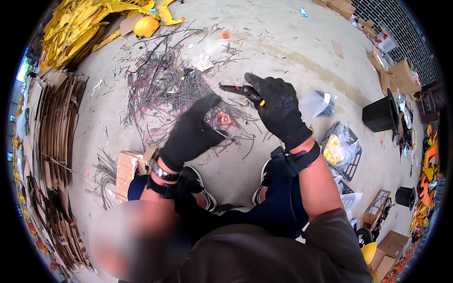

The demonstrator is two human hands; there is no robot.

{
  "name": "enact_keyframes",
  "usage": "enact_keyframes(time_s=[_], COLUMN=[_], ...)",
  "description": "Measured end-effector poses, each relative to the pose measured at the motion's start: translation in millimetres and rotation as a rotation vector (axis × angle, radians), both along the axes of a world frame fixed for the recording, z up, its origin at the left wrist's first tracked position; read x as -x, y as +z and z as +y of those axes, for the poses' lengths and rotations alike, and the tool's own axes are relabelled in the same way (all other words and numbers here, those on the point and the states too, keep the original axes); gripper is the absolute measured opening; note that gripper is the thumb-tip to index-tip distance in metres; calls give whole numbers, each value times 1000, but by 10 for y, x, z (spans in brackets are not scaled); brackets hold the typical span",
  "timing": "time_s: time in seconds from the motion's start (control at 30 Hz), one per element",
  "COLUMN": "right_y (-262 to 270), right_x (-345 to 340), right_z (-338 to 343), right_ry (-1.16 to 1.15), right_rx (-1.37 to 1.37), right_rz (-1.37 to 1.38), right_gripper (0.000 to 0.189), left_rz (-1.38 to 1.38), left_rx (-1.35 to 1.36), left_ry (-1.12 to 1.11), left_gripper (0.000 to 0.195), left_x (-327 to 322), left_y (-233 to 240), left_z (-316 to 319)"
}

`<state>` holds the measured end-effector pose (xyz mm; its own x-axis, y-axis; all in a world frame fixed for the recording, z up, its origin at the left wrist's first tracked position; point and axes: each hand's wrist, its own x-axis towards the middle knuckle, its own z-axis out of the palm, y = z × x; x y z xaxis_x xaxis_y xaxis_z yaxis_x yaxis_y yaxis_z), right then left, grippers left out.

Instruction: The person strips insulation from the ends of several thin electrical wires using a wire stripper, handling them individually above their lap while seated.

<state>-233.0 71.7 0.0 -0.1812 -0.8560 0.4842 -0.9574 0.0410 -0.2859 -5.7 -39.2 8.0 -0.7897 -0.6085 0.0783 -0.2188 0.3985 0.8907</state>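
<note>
My right hand point(281, 106), in a black work glove, grips a dark plier-like hand tool point(233, 88). The tool's narrow jaws point left, and a bit of yellow shows by its handle. Lower and to the left, my gloved left hand point(191, 132) is held with the thumb well apart from the fingers; I see nothing clearly held in it. Beneath and beyond both hands, a loose heap of cut grey and dark cable pieces point(159, 81), mixed with thin red strands, covers the concrete floor point(233, 173). A small orange packet point(225, 119) lies between my hands among the pieces.
Stacked flattened cardboard point(58, 131) lines the left side. Yellow plastic panels point(76, 32) are piled at upper left, near a yellow rounded shell point(146, 27). To my right are a black crate point(350, 166), a clear bag point(332, 146) and a black bin point(378, 113).
</note>
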Motion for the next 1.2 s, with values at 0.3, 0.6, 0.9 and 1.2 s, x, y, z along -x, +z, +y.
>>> enact_keyframes(time_s=[0.3,0.6,0.9,1.2], right_y=[29,33,-75,-39], right_x=[335,-91,-119,-336], right_z=[51,-49,-71,-124], right_ry=[-112,-121,-103,-32], right_rx=[110,-161,-219,-147], right_rz=[66,244,180,278], right_gripper=[58,63,55,57], left_rz=[11,189,490,317], left_rx=[263,-439,-821,-890], left_ry=[423,275,336,253], left_gripper=[41,49,52,31], left_x=[-585,112,105,206], left_y=[52,221,-25,-82], left_z=[-610,253,113,282])
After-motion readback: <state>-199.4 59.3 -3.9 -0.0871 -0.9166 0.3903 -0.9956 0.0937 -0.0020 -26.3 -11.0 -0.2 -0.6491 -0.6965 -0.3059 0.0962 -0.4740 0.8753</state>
